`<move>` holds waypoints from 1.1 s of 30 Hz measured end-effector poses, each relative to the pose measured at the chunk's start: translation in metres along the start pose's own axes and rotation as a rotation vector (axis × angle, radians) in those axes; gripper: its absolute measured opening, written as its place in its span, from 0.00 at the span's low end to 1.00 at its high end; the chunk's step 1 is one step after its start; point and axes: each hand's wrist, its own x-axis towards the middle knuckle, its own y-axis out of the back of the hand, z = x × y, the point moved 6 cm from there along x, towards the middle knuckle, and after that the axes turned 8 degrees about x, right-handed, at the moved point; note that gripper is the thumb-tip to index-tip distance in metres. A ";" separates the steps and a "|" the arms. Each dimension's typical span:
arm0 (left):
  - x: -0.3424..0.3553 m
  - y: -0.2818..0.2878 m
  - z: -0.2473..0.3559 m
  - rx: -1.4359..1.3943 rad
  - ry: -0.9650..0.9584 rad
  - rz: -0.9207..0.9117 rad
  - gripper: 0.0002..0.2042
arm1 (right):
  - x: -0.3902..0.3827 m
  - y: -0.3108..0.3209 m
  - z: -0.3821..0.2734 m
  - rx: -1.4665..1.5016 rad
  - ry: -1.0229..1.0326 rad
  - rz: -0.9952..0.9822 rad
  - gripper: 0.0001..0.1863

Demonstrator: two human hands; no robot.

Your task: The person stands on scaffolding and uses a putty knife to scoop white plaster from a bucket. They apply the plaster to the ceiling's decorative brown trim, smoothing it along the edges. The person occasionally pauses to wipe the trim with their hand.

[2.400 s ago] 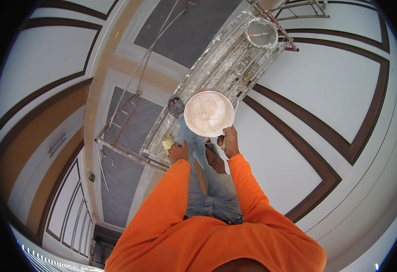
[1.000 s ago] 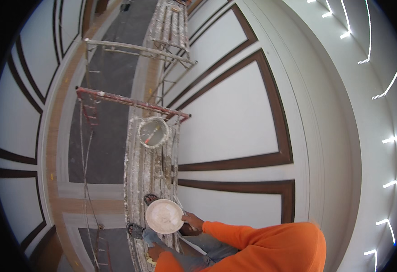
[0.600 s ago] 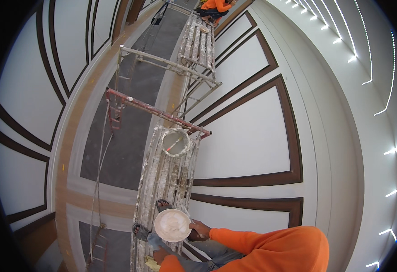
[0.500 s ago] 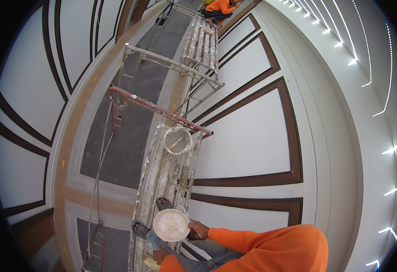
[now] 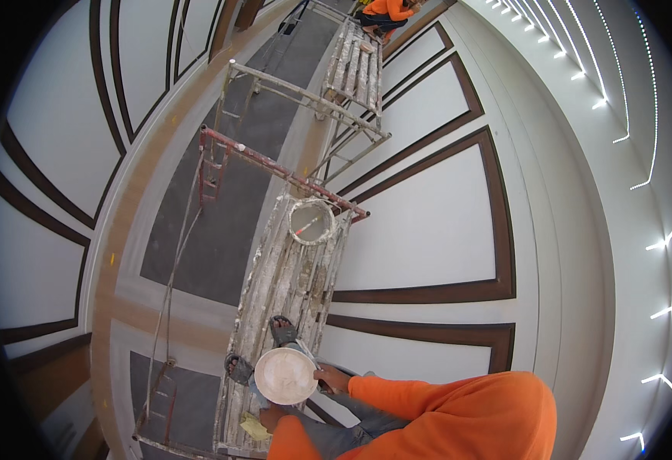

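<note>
A round white bucket of pale paste sits low in front of me, above the plank walkway by my sandalled feet. My left hand is at its near side, fingers mostly hidden under it, seemingly gripping it. At the right rim, my right hand is closed; a pale flat tool sticks out just beyond its fingers along the rim. Its exact kind is too small to make out. A crumpled yellowish piece, like cloth or paper, lies on the planks beside my left hand.
Farther along the splattered planks stands a larger bucket with a stick-like tool in it. A red scaffold bar crosses beyond. Another person crouches on the far walkway. A panelled wall runs along the right.
The view has shifted slightly, so the scaffold sits higher and farther right. The heaped paste in the bucket now looks flatter. Both hands stay at the bucket.
</note>
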 end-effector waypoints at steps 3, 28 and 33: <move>0.005 -0.005 -0.006 0.081 0.000 -0.015 0.27 | -0.007 0.006 0.008 0.050 -0.015 -0.017 0.19; -0.026 0.011 0.030 0.218 -0.043 0.077 0.26 | -0.020 0.088 0.079 0.315 -0.159 0.173 0.17; -0.015 -0.004 0.025 0.245 -0.040 0.062 0.27 | 0.000 0.096 0.094 0.433 -0.194 0.213 0.16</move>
